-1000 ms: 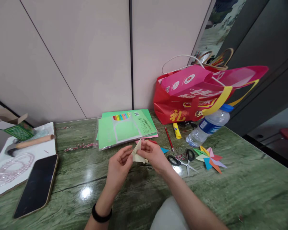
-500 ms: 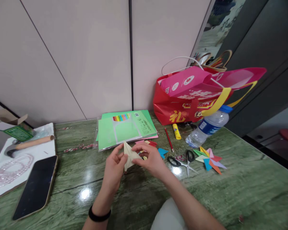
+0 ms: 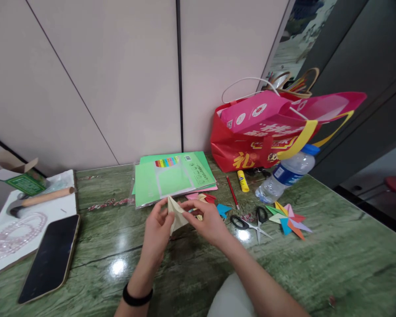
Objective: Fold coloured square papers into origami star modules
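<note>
A small folded piece of pale yellow paper (image 3: 177, 221) is held up between both hands, above the table. My left hand (image 3: 158, 224) pinches its left side between thumb and fingers. On the upper right edge, my right hand (image 3: 204, 218) is closed with thumb and fingertips on the paper. Partly behind the right hand lie folded red and pink paper pieces (image 3: 208, 198) and a blue folded piece (image 3: 223, 210). To their right are open scissors (image 3: 258, 229) with black handles and a multicoloured paper pinwheel star (image 3: 288, 219).
Behind the hands lies a pack of green paper (image 3: 171, 178). A red pencil (image 3: 232, 192), glue stick (image 3: 242, 181), water bottle (image 3: 287, 174) and red bag (image 3: 231, 145) stand or lie at right. A phone (image 3: 49, 259), hammer (image 3: 42, 197) and bead strand (image 3: 18, 235) are at left.
The pale yellow paper has turned and its right part is folded up differently, with the right thumb and fingers shifted slightly up along its edge. Both hands keep hold of it.
</note>
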Tool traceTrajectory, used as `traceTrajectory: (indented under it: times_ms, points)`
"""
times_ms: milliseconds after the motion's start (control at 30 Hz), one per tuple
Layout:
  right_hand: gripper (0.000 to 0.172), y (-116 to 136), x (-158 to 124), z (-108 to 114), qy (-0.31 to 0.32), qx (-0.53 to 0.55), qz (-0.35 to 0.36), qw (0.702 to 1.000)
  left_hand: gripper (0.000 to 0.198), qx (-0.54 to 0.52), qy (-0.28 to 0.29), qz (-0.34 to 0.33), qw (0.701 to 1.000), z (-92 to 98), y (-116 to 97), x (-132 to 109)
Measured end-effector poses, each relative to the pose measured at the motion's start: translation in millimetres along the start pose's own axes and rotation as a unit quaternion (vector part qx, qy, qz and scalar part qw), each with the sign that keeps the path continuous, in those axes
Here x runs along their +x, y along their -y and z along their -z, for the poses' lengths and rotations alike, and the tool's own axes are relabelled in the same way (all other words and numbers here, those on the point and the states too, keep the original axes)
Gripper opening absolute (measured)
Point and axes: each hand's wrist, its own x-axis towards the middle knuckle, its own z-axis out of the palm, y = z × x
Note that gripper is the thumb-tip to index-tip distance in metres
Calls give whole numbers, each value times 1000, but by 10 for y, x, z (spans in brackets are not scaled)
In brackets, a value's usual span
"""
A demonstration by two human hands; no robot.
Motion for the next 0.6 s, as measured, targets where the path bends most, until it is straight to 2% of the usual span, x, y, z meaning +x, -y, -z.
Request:
traceTrajectory:
  times_ms: [133,300,400,500,600]
  points:
    - [15,24,-1,-11,-22,30,-15,999,41,10,-3,-13,1000,0,-6,0]
    - [11,-28,-4,-25,-51,80,-30,995,60,0,-13,-9,1000,-6,-34,-23]
    - [10,-60,-2,-22,-43,48,-20,998,64,-5,-9,-15,1000,2,-40,-24]
    - [20,-64,6,-8,-29,-8,-9,1000,63,-5,-10,-14,1000,12,-41,-19]
    - [30,-47,8,7,-15,-14,5,1000,62,-15,-26,-16,999,22,-48,-14]
